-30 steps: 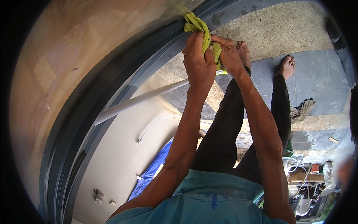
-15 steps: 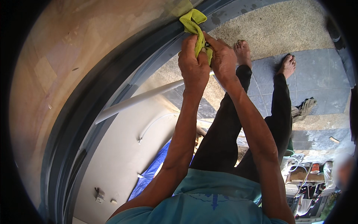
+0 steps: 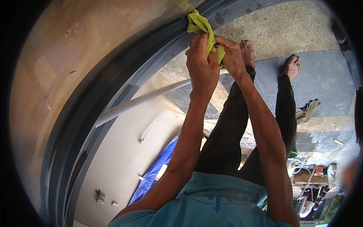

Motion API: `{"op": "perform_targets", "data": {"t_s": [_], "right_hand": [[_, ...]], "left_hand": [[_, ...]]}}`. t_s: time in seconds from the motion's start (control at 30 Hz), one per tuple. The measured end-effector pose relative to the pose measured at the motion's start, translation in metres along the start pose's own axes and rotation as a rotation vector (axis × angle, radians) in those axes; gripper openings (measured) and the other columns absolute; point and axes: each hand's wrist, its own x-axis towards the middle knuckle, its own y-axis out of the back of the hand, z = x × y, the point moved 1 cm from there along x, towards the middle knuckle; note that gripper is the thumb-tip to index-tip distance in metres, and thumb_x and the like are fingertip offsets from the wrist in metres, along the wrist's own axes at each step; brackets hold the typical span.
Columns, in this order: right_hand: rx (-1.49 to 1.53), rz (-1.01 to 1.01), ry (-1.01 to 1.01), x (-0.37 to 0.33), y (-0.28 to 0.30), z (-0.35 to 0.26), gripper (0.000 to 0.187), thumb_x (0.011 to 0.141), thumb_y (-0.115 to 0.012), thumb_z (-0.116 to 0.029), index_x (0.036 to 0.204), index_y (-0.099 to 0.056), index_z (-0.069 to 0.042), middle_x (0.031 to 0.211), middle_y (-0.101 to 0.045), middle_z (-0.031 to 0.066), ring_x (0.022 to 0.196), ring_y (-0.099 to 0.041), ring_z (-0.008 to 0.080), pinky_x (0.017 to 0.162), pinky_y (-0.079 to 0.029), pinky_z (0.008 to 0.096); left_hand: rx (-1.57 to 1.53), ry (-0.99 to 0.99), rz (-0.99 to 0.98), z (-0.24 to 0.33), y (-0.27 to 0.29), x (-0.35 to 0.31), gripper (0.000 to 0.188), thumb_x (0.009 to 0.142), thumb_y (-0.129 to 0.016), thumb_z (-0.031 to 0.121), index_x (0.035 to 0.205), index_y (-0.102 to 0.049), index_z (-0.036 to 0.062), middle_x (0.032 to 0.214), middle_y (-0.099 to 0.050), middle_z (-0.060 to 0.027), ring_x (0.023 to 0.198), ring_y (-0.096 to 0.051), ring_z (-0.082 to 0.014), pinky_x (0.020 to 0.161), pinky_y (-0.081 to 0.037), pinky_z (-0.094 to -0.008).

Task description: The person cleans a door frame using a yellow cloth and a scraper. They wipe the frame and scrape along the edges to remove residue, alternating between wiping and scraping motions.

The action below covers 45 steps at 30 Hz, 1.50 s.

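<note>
Item: crumpled yellow-green microfibre cloth (image 3: 201, 28), soft, light and limp by the look of it; likely best taken bunched in the fist. Location: pressed against the dark grey curved metal frame (image 3: 113, 87), above the speckled beige floor (image 3: 287, 28). Left hand (image 3: 202, 62) closed round the cloth; right hand (image 3: 231, 56) pinching its lower fold, both touching it. Nearby: white pipe (image 3: 143, 100), blue tarpaulin (image 3: 157, 174)

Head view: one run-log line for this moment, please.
left hand: grips green cloth | right hand: grips it too | cloth: against dark frame
</note>
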Motion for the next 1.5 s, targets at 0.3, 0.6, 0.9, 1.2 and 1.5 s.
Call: {"op": "perform_targets", "data": {"t_s": [0.3,0.6,0.9,1.2,1.5], "right_hand": [[-0.138,0.114,0.081,-0.011,-0.019,-0.002,0.029,0.1,-0.055,0.002,0.124,-0.071,-0.001,0.095,-0.075,0.0075,0.085,-0.064,0.0089,0.078,-0.054,0.026],[-0.051,0.009,0.065,0.001,-0.011,0.004,0.028,0.1,-0.054,0.003,0.122,-0.071,-0.001,0.092,-0.074,0.0073,0.081,-0.064,0.01,0.075,-0.053,0.0263],[-0.136,0.027,0.04,-0.002,-0.015,-0.005,0.027,0.1,-0.054,0.002,0.121,-0.071,0.0,0.089,-0.073,0.0073,0.08,-0.064,0.0096,0.073,-0.053,0.0265],[0.102,0.078,-0.044,-0.036,-0.009,0.003,0.025,0.099,-0.054,-0.001,0.117,-0.071,0.002,0.091,-0.072,0.0028,0.081,-0.063,0.0063,0.074,-0.052,0.0237],[0.045,0.003,-0.047,-0.014,-0.003,0.004,0.026,0.099,-0.052,-0.001,0.117,-0.07,0.003,0.092,-0.071,0.0037,0.085,-0.063,0.0083,0.077,-0.052,0.0252]], "left_hand": [[0.007,-0.007,-0.002,-0.002,0.004,0.002,0.046,0.086,-0.055,-0.003,0.131,-0.06,-0.0063,0.129,-0.062,-0.0227,0.119,-0.063,-0.0355,0.104,-0.049,-0.0438],[0.039,-0.011,0.004,-0.006,0.004,0.006,0.046,0.085,-0.055,-0.004,0.13,-0.06,-0.0075,0.132,-0.062,-0.024,0.121,-0.063,-0.0368,0.105,-0.048,-0.0437],[0.038,0.011,0.012,-0.004,0.006,0.004,0.044,0.086,-0.055,-0.004,0.13,-0.061,-0.0067,0.127,-0.063,-0.022,0.117,-0.064,-0.0355,0.102,-0.049,-0.0421],[0.003,0.018,-0.089,0.009,0.003,-0.013,0.044,0.088,-0.057,-0.002,0.132,-0.059,-0.0059,0.13,-0.063,-0.0217,0.115,-0.065,-0.0357,0.101,-0.05,-0.0434],[0.05,0.111,-0.115,0.002,0.001,-0.001,0.044,0.087,-0.06,0.0,0.13,-0.056,-0.0049,0.13,-0.061,-0.0232,0.117,-0.061,-0.0411,0.103,-0.046,-0.0492]]}}
